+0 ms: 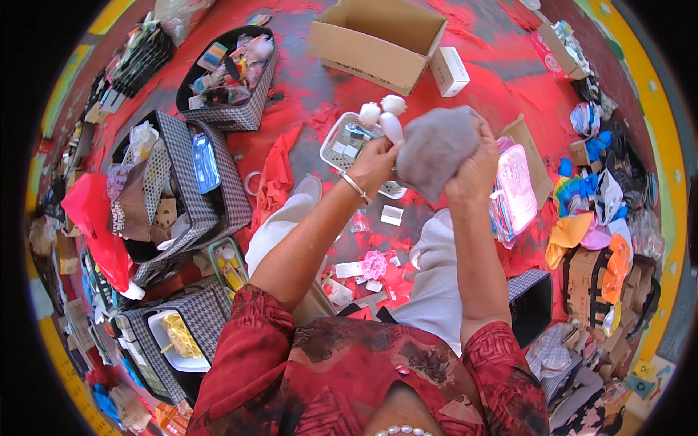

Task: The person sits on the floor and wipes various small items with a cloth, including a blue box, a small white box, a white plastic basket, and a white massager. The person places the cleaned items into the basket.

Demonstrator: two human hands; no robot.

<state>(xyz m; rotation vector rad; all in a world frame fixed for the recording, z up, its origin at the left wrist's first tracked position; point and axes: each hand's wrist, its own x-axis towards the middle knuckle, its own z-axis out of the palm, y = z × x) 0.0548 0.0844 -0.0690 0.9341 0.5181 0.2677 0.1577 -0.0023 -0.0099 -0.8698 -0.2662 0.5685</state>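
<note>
A soft grey cloth piece (436, 149), slightly blurred, is held up in front of me between both hands. My right hand (471, 163) grips its right side, fingers partly behind it. My left hand (372, 166), with a bangle on the wrist, is closed at the cloth's left edge. Just beyond those fingers are a smooth white rounded piece (392, 128) and white rose-shaped pieces (395, 104); whether the left hand also holds them is unclear. Behind the left hand, a white basket (332, 139) contains small packaged items.
An open cardboard box (349, 65) and a small white box (449, 71) stand at the far side. Checked bins (243, 109) full of goods line the left. Pink plastic packets (518, 185) lie right. A pink flower (374, 264) and small cards lie between my legs.
</note>
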